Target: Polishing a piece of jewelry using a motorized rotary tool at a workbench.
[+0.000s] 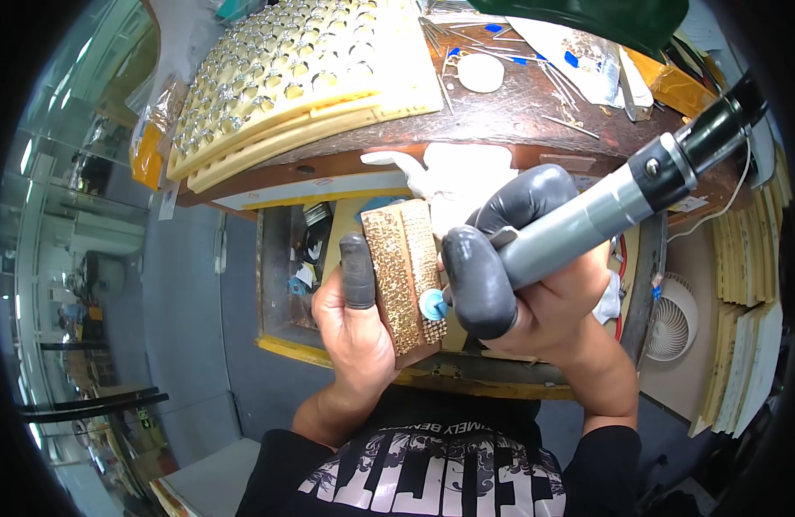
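My left hand grips a brown block whose upper face carries dense rows of small gold-coloured pieces, split by a bare groove. A black finger cot covers the thumb, which lies along the block's left edge. My right hand, with black cots on thumb and finger, is closed around a grey rotary handpiece. At its tip a pale blue polishing disc meets the lower right part of the block's face. Fingers of the left hand under the block are hidden.
Stacked cream trays of rings stand on the wooden bench at the far left. A white round piece and several thin metal rods lie right of them. Below is an open drawer; a white fan stands right.
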A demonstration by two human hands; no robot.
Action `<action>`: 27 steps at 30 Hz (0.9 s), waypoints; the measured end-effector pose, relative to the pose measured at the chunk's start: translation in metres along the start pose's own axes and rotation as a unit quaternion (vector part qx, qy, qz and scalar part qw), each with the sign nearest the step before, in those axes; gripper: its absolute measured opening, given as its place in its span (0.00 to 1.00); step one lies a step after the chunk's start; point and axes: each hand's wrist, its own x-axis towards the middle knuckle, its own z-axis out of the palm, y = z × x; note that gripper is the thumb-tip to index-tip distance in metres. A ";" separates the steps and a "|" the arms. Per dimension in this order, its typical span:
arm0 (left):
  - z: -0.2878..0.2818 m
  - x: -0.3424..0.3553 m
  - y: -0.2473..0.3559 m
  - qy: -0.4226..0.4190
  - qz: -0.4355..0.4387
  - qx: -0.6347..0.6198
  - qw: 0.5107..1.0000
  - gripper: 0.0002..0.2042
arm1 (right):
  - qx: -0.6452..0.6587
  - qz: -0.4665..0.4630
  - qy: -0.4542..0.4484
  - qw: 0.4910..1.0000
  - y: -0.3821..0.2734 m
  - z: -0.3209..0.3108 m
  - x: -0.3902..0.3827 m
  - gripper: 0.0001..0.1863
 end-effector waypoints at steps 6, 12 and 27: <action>-0.001 0.000 -0.001 0.005 0.006 0.014 1.000 0.21 | -0.003 -0.025 0.020 0.999 0.002 0.005 -0.001 0.08; -0.003 -0.001 -0.001 -0.001 -0.004 0.023 1.000 0.21 | -0.007 -0.031 0.020 0.999 0.003 0.004 -0.002 0.09; -0.003 -0.001 -0.001 0.004 0.001 0.025 1.000 0.20 | -0.004 -0.020 0.012 1.000 0.002 0.004 -0.002 0.10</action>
